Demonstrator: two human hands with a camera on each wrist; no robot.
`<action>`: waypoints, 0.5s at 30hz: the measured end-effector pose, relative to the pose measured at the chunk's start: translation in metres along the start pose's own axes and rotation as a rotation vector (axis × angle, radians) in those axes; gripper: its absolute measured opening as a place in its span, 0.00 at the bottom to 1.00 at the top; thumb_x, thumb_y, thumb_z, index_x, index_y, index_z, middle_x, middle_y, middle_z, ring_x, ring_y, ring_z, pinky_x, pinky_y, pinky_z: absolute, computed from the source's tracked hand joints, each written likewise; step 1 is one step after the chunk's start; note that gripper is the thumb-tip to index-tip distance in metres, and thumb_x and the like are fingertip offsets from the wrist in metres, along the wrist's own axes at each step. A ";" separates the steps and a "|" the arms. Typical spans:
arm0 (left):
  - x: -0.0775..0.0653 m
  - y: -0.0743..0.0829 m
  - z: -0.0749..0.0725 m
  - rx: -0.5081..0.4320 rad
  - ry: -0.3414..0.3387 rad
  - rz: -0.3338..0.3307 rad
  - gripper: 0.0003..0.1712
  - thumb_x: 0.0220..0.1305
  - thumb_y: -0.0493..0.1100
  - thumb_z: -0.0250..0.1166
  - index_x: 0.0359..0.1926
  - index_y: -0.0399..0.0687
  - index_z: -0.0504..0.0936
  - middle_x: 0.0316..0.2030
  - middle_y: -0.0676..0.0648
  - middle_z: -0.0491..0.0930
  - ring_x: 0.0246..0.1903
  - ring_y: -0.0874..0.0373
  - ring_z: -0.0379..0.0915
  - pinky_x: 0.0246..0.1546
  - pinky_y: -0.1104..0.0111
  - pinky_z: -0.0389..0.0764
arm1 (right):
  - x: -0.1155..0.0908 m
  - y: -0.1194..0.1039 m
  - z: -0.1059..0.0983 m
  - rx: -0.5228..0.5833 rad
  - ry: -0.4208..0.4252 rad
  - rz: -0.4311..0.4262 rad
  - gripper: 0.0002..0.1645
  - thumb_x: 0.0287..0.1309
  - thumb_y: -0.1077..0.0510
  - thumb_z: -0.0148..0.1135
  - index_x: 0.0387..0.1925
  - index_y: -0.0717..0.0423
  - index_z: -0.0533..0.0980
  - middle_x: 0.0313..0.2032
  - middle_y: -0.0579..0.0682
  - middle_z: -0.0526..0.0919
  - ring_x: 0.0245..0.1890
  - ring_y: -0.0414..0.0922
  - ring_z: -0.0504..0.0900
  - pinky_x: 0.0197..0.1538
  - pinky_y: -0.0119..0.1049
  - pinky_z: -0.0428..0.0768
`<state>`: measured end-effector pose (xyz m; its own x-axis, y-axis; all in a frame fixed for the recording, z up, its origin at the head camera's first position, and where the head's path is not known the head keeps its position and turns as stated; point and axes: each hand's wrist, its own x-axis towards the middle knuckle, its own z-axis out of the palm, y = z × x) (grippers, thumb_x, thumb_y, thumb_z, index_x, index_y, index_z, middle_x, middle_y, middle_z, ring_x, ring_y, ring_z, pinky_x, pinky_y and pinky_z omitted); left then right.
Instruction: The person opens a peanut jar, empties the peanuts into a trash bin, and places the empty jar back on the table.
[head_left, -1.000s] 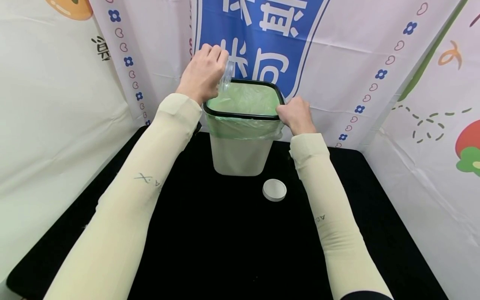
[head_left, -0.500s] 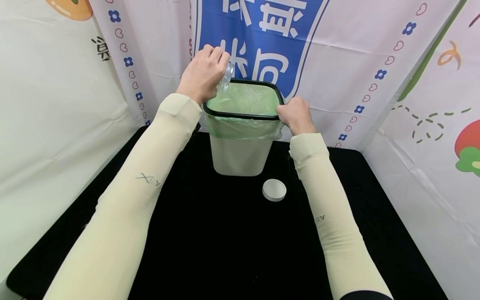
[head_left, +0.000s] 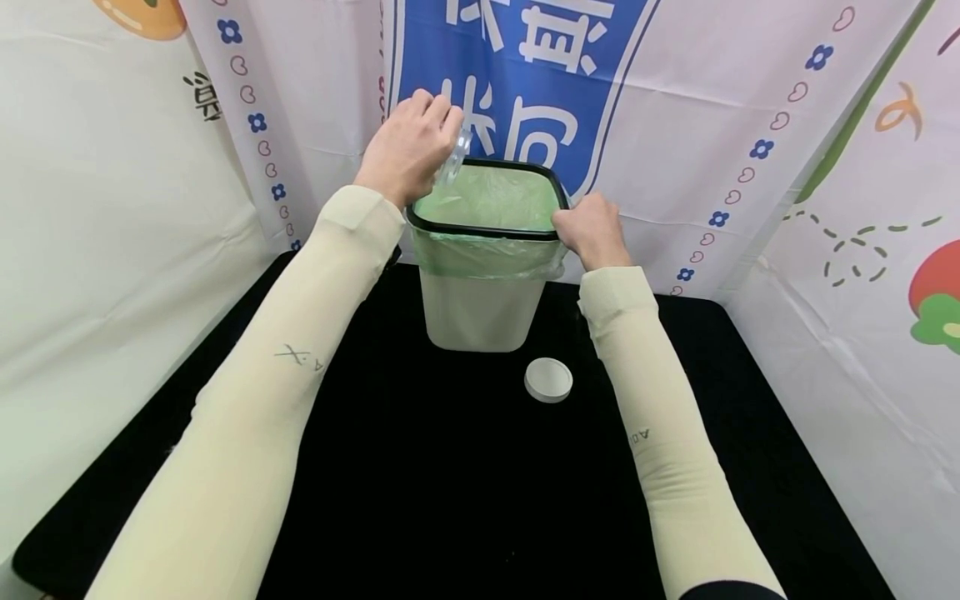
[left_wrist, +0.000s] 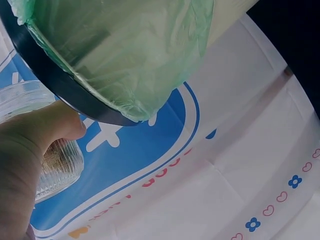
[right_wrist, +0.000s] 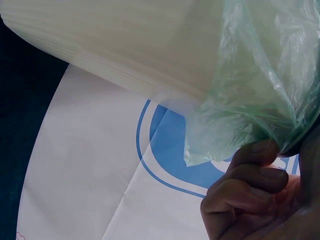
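Note:
My left hand (head_left: 412, 150) grips a clear ribbed jar (left_wrist: 67, 167), tilted at the left side of a trash can (head_left: 480, 312). Brownish, grainy matter shows through the jar's wall in the left wrist view, and its mouth (head_left: 456, 158) leans over the can's opening. A green plastic bag (head_left: 487, 258) lines the can and folds down outside under a black rim ring (head_left: 495, 234). At the right corner of that rim, my right hand (head_left: 595, 232) holds on with curled fingers (right_wrist: 242, 195), close against the bag's edge in the right wrist view.
A white round lid (head_left: 548, 379) lies on the black tabletop (head_left: 420, 467) in front of the can. Behind stands a printed cloth backdrop (head_left: 675, 125) with a blue panel, and white cloth walls (head_left: 97, 192) flank both sides.
My left hand has turned slightly and shifted a little to the right with the jar. The right hand, the trash can and the lid stay in place.

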<state>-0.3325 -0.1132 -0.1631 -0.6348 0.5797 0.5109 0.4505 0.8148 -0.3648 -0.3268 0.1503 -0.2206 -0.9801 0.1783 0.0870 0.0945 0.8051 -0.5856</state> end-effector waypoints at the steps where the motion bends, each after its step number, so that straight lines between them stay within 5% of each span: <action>1: 0.000 0.000 0.000 0.002 0.000 0.001 0.27 0.57 0.21 0.56 0.60 0.24 0.71 0.57 0.28 0.76 0.58 0.32 0.73 0.68 0.49 0.78 | 0.000 0.000 0.000 0.002 0.000 0.000 0.14 0.53 0.60 0.49 0.16 0.48 0.58 0.15 0.43 0.51 0.21 0.46 0.55 0.28 0.39 0.66; 15: 0.000 -0.001 0.003 0.028 -0.002 0.036 0.28 0.58 0.18 0.54 0.62 0.25 0.71 0.59 0.28 0.77 0.59 0.32 0.73 0.68 0.48 0.78 | 0.000 0.000 -0.001 0.000 -0.012 0.000 0.15 0.55 0.59 0.49 0.16 0.48 0.58 0.14 0.43 0.52 0.21 0.46 0.57 0.27 0.39 0.67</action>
<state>-0.3349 -0.1140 -0.1649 -0.6200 0.6082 0.4956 0.4549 0.7934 -0.4045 -0.3262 0.1508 -0.2195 -0.9822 0.1717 0.0767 0.0950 0.8052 -0.5853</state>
